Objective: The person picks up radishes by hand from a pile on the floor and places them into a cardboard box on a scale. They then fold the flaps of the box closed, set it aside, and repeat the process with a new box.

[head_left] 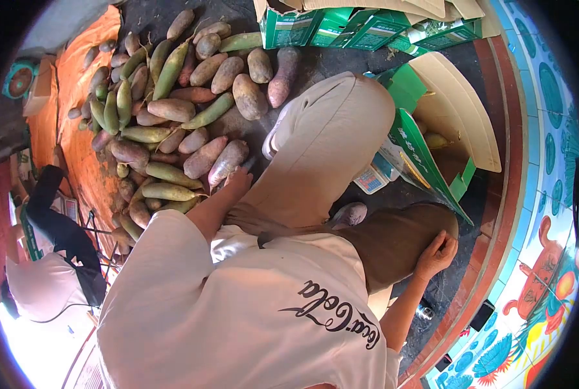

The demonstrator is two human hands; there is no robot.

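Note:
My left hand (239, 184) reaches past my bent left knee to the near edge of a big heap of root vegetables. Its fingers curl against the lower end of a reddish-purple root vegetable (230, 161), whose underside is hidden. Beside that one lies another reddish root vegetable (205, 157), and close by are long green radishes (171, 191). My right hand (437, 254) rests on my right knee, fingers loosely bent and apart, holding nothing. In front of that knee stands an open green and tan cardboard box (461, 107) with a few root vegetables (436, 141) inside.
Several green cartons (341, 29) stand at the far side. An orange sheet (75, 146) lies under the heap's left part. A person (59, 253) sits at far left. A brick-red curb (506, 175) and a painted tile wall (542, 259) run along the right.

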